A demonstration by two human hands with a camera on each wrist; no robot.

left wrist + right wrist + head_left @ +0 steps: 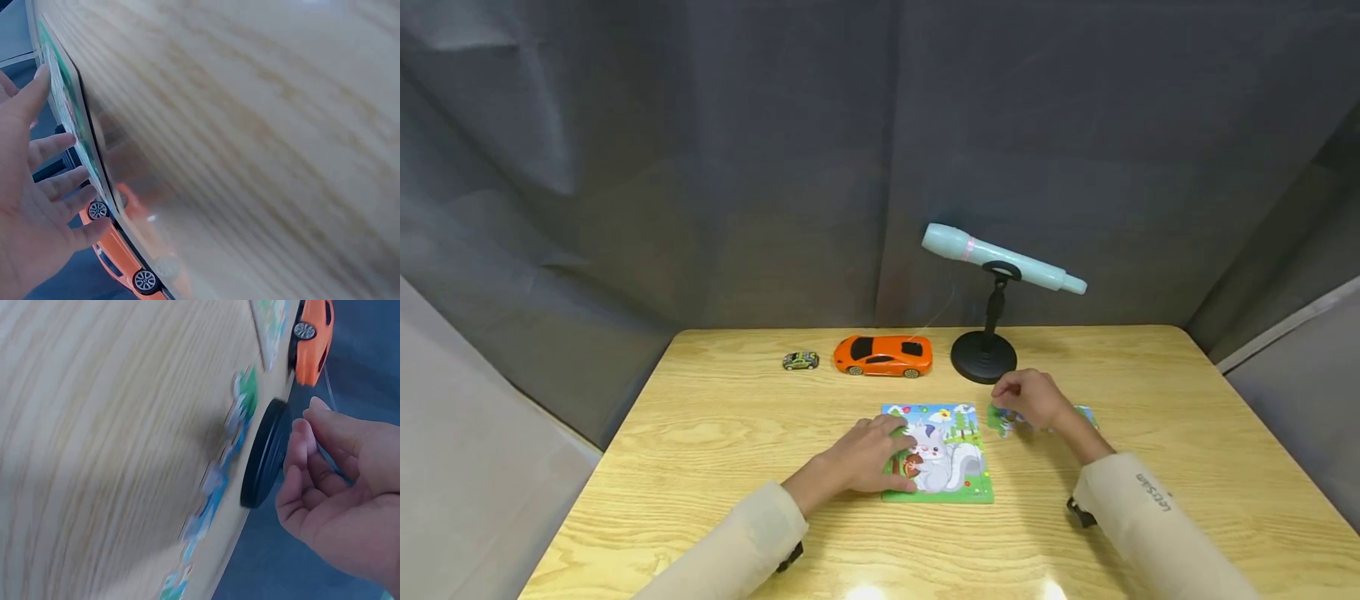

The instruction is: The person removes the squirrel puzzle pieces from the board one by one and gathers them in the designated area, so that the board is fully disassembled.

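Beige-sleeved right hand (1032,400): fingers curled above the loose puzzle pieces (997,422), thumb close to forefinger, no piece seen between. Left hand (867,454) spread at the left part of the squirrel puzzle (943,463). Step, as I judge it: choosing a piece, other hand steadying. Next move probably calls for a fingertip pinch. Outward: wood-grain table (737,425), orange car (887,360), microphone stand (981,360); dark grey cloth (790,167) hung behind.
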